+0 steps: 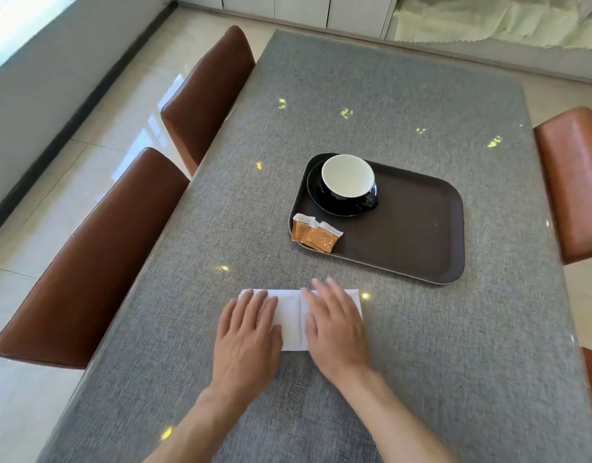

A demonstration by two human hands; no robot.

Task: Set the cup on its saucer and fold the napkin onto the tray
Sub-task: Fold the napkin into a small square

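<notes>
The cup [348, 177] already sits on its saucer [316, 195] on the tray [405, 235], while the left hand [248, 332] and right hand [334, 325], fingers spread flat and grasping nothing, press the part-folded napkin [291, 320] on the counter [455, 345], not yet on the tray.

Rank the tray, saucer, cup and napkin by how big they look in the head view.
1. tray
2. napkin, partly hidden under both hands and nearer the camera, so unsure
3. saucer
4. cup, nearly saucer-sized

Bright daylight, upper left of frame; glare on glossy cream floor tiles [87, 135]. Small yellow glints on grey woven-topped bench [405, 95]. Edges bow; right hand [334, 324] fingertips motion-blurred.
</notes>
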